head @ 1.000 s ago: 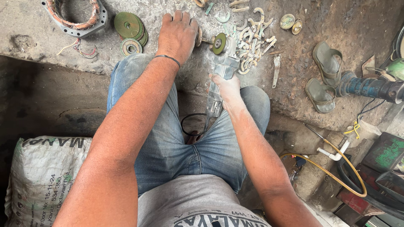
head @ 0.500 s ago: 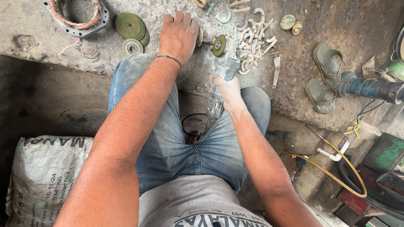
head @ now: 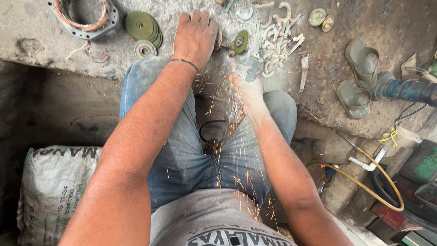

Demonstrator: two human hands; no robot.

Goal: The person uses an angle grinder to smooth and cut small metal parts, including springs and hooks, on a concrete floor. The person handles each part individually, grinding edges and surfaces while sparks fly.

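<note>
My right hand (head: 248, 93) grips an angle grinder (head: 247, 64) whose green disc (head: 240, 42) spins against a small metal piece on the concrete floor. Orange sparks (head: 218, 105) fly back over my jeans and shirt. My left hand (head: 195, 36) presses down on that metal piece just left of the disc; the piece is mostly hidden under the fingers. A thin band sits on my left wrist.
Spare green grinding discs (head: 143, 27) and a round metal ring with wire windings (head: 84, 16) lie at the far left. A pile of pale curved metal parts (head: 280, 29), a pair of sandals (head: 359, 73), a blue power tool (head: 409, 90), a yellow hose (head: 364, 182) and a white sack (head: 57, 182) surround me.
Sparks now stream from the disc toward my body; none showed before. Both hands stay in about the same places.
</note>
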